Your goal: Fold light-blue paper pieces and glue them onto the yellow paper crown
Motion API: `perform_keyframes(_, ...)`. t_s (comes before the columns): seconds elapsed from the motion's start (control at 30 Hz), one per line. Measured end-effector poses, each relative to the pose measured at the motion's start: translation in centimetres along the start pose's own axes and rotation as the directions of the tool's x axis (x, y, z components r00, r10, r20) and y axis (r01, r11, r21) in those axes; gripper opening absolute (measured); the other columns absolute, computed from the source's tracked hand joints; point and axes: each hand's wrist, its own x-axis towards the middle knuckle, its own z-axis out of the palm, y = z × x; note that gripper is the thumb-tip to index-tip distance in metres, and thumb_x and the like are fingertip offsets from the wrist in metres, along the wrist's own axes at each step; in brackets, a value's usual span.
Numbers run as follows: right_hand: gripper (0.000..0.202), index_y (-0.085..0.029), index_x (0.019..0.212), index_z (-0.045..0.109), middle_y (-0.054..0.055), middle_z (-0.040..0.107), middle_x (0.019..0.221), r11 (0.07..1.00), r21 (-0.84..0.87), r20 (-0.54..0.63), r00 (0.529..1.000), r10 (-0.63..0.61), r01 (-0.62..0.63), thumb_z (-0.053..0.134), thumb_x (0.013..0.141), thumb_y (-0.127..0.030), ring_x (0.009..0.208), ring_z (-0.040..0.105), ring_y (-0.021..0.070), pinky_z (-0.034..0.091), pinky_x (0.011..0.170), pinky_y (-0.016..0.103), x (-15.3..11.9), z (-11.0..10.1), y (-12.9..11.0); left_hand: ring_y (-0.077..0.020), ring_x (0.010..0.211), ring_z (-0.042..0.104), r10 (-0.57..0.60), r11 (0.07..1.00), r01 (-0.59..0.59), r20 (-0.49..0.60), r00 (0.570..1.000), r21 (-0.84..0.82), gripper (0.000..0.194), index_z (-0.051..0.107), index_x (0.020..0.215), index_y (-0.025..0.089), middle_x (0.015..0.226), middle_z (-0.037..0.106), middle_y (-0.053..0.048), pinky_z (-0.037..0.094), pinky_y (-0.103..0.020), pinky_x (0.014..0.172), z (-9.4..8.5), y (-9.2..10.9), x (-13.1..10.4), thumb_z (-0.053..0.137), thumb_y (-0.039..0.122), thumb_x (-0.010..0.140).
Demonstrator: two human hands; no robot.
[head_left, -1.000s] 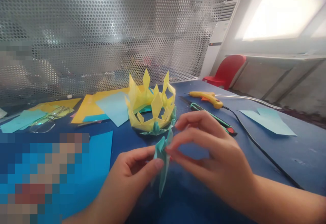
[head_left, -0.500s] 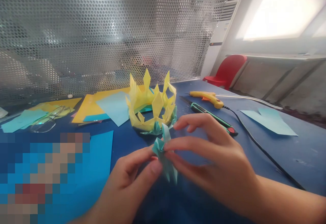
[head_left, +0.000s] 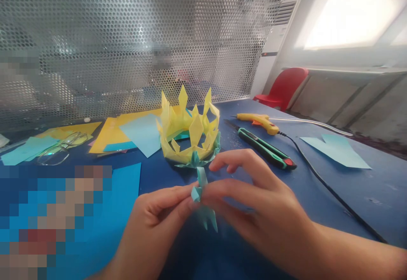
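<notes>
Crown (head_left: 196, 131), cutter (head_left: 267, 149) and glue gun (head_left: 256, 119) sit beyond the folded paper (head_left: 196, 193).

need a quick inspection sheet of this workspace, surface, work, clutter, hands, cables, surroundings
Surface: blue table, pale marks at right
Job's things: folded teal paper piece, held above the table; yellow paper crown stands just beyond, teal folds at its base
Clutter: eyeglasses and yellow sheets at left; cutter knife at right, blade out; yellow glue gun behind it
Grip: left hand and right hand both pinch the teal piece
Cables: black cord runs from the glue gun toward the lower right; plug: nothing seen
Surroundings: perforated screen behind, red chair beyond the table
</notes>
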Motion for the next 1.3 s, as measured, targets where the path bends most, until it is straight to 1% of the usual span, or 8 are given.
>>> perform_keyframes(0.2, 0.014, -0.019, 0.080, 0.070, 0.003, 0.052, 0.082, 0.994, 0.084, -0.004, 0.998, 0.067, -0.067, 0.063, 0.085, -0.008, 0.072, 0.058, 0.0118, 0.053, 0.063, 0.021, 0.1, 0.1, -0.3, -0.0245, 0.094, 0.071, -0.044, 0.998, 0.045, 0.031, 0.999, -0.041, 0.016, 0.079, 0.095, 0.035, 0.092, 0.080, 0.004, 0.055, -0.026, 0.083, 0.0, 0.3, 0.1, 0.071, 0.040, 0.083)
perform_keyframes(0.4, 0.009, -0.018, 0.086, 0.069, 0.004, 0.056, 0.082, 0.995, 0.086, 0.018, 0.999, 0.051, -0.053, 0.062, 0.087, -0.013, 0.072, 0.058, 0.0124, 0.054, 0.067, 0.023, -0.1, 0.2, -0.3, -0.0200, 0.083, 0.070, -0.082, 0.993, 0.082, -0.002, 0.997, -0.084, 0.012, 0.081, 0.088, 0.034, 0.073, 0.077, 0.005, 0.053, -0.020, 0.071, 0.1, 0.4, 0.0, 0.072, 0.038, 0.082)
perform_keyframes(0.5, 0.009, -0.019, 0.086, 0.069, 0.002, 0.058, 0.082, 0.972, 0.186, 0.072, 0.989, 0.131, -0.142, 0.065, 0.084, -0.011, 0.072, 0.060, 0.0114, 0.054, 0.066, 0.020, -0.1, 0.2, -0.5, -0.0168, 0.076, 0.068, -0.098, 0.991, 0.097, 0.000, 0.995, -0.094, 0.010, 0.082, 0.085, 0.032, 0.069, 0.074, 0.005, 0.051, -0.017, 0.065, 0.1, 0.4, 0.0, 0.073, 0.036, 0.081)
perform_keyframes(0.63, 0.012, -0.021, 0.078, 0.064, -0.002, 0.056, 0.075, 0.861, 0.333, 0.138, 0.923, 0.358, -0.384, 0.070, 0.078, -0.010, 0.066, 0.057, 0.0090, 0.051, 0.063, 0.019, 0.0, 0.5, -0.5, -0.0137, 0.068, 0.064, -0.106, 0.984, 0.106, 0.008, 0.994, -0.143, 0.013, 0.082, 0.086, 0.031, 0.066, 0.073, 0.004, 0.051, -0.017, 0.062, 0.1, 0.2, -0.1, 0.073, 0.040, 0.081)
perform_keyframes(0.77, 0.028, -0.022, 0.093, 0.053, -0.005, 0.056, 0.075, 0.609, 0.531, 0.254, 0.796, 0.549, -0.589, 0.074, 0.074, -0.017, 0.067, 0.057, 0.0107, 0.051, 0.062, 0.022, 0.1, 1.0, -0.3, -0.0119, 0.064, 0.063, -0.149, 0.959, 0.145, -0.002, 0.989, -0.244, 0.012, 0.082, 0.083, 0.031, 0.067, 0.074, 0.004, 0.051, -0.016, 0.063, 0.3, 0.1, -0.1, 0.077, 0.040, 0.077)
perform_keyframes(1.0, 0.014, -0.019, 0.081, 0.062, -0.004, 0.056, 0.070, 0.533, 0.512, 0.436, 0.738, 0.515, -0.674, 0.074, 0.075, -0.023, 0.064, 0.050, 0.0103, 0.045, 0.061, 0.023, 0.3, 1.1, -0.3, -0.0124, 0.065, 0.062, -0.257, 0.913, 0.250, 0.023, 0.966, -0.323, 0.018, 0.078, 0.071, 0.019, 0.064, 0.071, 0.001, 0.049, -0.017, 0.063, 0.6, 0.3, 0.2, 0.079, 0.037, 0.074)
perform_keyframes(1.13, 0.017, -0.020, 0.089, 0.061, -0.004, 0.059, 0.069, 0.465, 0.520, 0.476, 0.695, 0.539, -0.717, 0.073, 0.077, -0.023, 0.066, 0.056, 0.0126, 0.048, 0.065, 0.026, 0.4, 1.1, -0.4, -0.0105, 0.059, 0.060, -0.211, 0.893, 0.261, 0.170, 0.963, -0.367, 0.031, 0.068, 0.077, 0.020, 0.064, 0.065, 0.003, 0.048, -0.018, 0.058, 0.9, 0.1, 0.3, 0.071, 0.050, 0.081)
perform_keyframes(1.3, 0.021, -0.019, 0.094, 0.062, 0.003, 0.067, 0.081, 0.452, 0.571, 0.497, 0.727, 0.474, -0.685, 0.066, 0.083, -0.036, 0.073, 0.064, 0.0176, 0.051, 0.070, 0.032, 0.5, 0.6, -0.6, -0.0072, 0.051, 0.051, -0.218, 0.932, 0.263, 0.193, 0.957, -0.249, 0.039, 0.062, 0.086, 0.020, 0.060, 0.053, 0.007, 0.042, -0.015, 0.048, 0.9, -0.5, 0.2, 0.061, 0.059, 0.085)
